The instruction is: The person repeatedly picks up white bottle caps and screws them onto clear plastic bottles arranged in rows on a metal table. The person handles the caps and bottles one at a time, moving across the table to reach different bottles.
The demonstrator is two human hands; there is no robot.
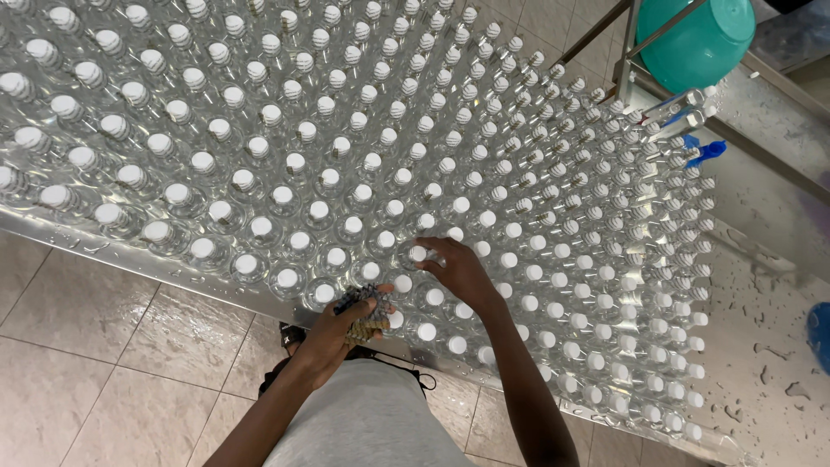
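A person's left hand (339,333) keeps its grip clamped on a bundle of small dark-and-tan labels (365,313) at the desk's near edge. Just beside it, the right hand (461,272) rests with its grip apart, fingertips (425,261) touching one white-capped clear bottle (418,254). Beyond both, capped bottles crowd the wet metal desk (761,346); a teal basin (696,39) sits far off.
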